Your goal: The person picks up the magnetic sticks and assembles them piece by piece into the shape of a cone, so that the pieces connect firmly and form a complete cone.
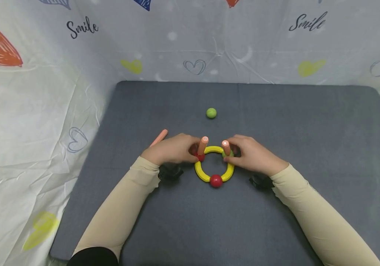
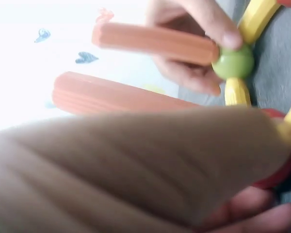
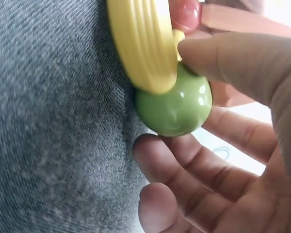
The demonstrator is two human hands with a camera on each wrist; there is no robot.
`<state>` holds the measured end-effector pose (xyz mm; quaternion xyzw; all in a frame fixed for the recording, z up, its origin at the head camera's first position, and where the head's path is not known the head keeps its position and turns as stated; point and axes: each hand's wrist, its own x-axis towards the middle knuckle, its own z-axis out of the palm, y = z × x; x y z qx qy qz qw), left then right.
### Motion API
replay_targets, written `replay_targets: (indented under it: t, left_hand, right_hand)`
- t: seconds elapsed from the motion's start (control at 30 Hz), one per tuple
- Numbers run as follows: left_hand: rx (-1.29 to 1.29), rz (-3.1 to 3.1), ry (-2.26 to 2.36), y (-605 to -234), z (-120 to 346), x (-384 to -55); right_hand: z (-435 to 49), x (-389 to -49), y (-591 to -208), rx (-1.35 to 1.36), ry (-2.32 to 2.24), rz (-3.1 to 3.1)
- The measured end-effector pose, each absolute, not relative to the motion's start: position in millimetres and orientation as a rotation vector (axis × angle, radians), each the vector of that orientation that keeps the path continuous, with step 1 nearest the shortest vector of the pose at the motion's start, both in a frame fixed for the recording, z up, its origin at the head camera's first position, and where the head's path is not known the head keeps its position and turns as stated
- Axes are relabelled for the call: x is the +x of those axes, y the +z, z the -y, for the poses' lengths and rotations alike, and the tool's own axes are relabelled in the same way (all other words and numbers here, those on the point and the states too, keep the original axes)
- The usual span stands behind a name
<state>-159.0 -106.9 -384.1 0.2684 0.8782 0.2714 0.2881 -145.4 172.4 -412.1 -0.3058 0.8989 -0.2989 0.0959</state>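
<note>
A ring of curved yellow pieces joined by balls lies on the grey table, with a red ball at its near side. My left hand holds the red ball at the ring's left, where an orange rod stands up. On the other side, my right hand pinches the green ball between thumb and fingers. A second orange rod rises from that green ball. My left thumb, large in the left wrist view, covers part of the left joint.
A loose green ball sits beyond the ring. Another orange rod lies behind my left hand, partly covered by it. Dark bands show under both wrists. A white printed cloth hangs behind the table.
</note>
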Motion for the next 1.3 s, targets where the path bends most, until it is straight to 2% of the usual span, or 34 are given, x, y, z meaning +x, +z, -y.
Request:
replay_targets:
  t: [0.47,0.7,0.93,1.13,1.3]
  left_hand:
    - [0.522,-2.704,0.581,-392,113,-173]
    - [0.33,-2.886,0.485,-370,147,-174]
    - [0.151,-2.716,0.301,-368,172,-176]
    - [0.203,-2.668,0.371,-369,164,-177]
    - [0.407,-2.634,0.616,-365,151,-171]
  right_hand:
    - [-175,-142,-410,-0.912,-0.952,-2.332]
    - [-174,-142,-409,-0.9,-0.913,-2.268]
    - [-172,-140,-409,-0.907,-0.914,-2.276]
    - [-170,-140,-410,-0.914,-0.899,-2.32]
    - [-168,-140,-411,-0.909,-0.904,-2.357]
